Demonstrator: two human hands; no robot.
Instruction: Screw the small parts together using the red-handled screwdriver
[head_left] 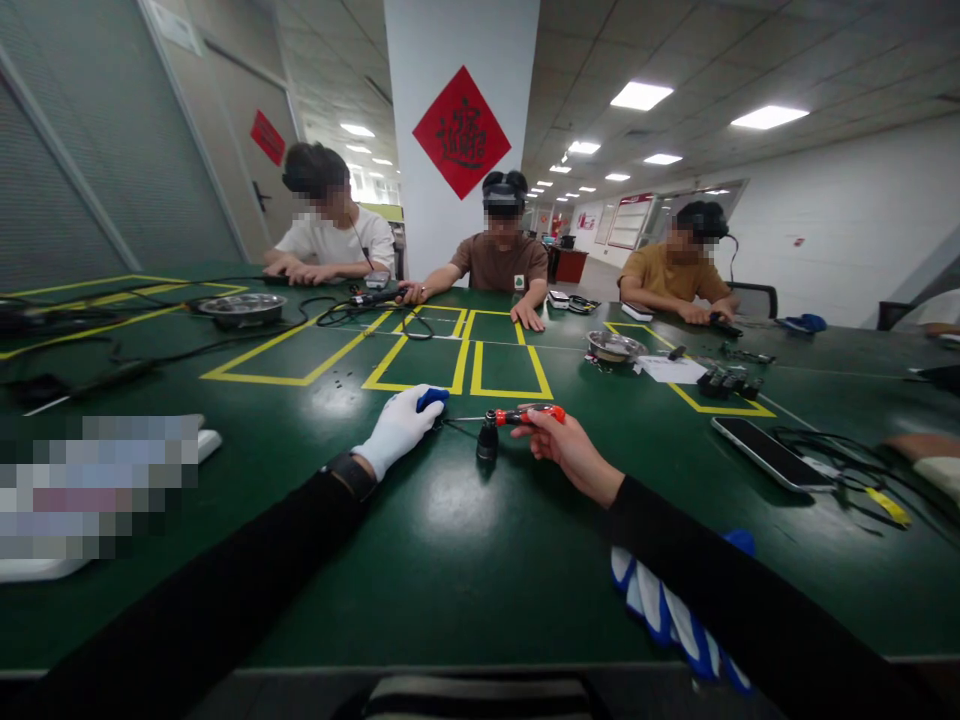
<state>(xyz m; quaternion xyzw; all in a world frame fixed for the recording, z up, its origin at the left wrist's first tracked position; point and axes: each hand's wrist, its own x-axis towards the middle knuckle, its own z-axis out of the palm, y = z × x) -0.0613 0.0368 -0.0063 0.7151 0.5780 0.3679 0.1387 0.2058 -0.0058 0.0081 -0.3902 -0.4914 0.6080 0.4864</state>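
Note:
My left hand, in a white glove with blue fingertips, is closed on the green tabletop; whatever its fingers hold is too small to make out. My bare right hand grips a red and black screwdriver. The screwdriver lies level, its thin shaft pointing left toward the gloved fingertips. Just below the handle a small black cone-shaped part stands upright between my hands.
A blue and white glove lies under my right forearm. To the right are a phone and cables. Metal bowls and yellow tape outlines are farther back. Three people sit across the table, and part of another shows at right.

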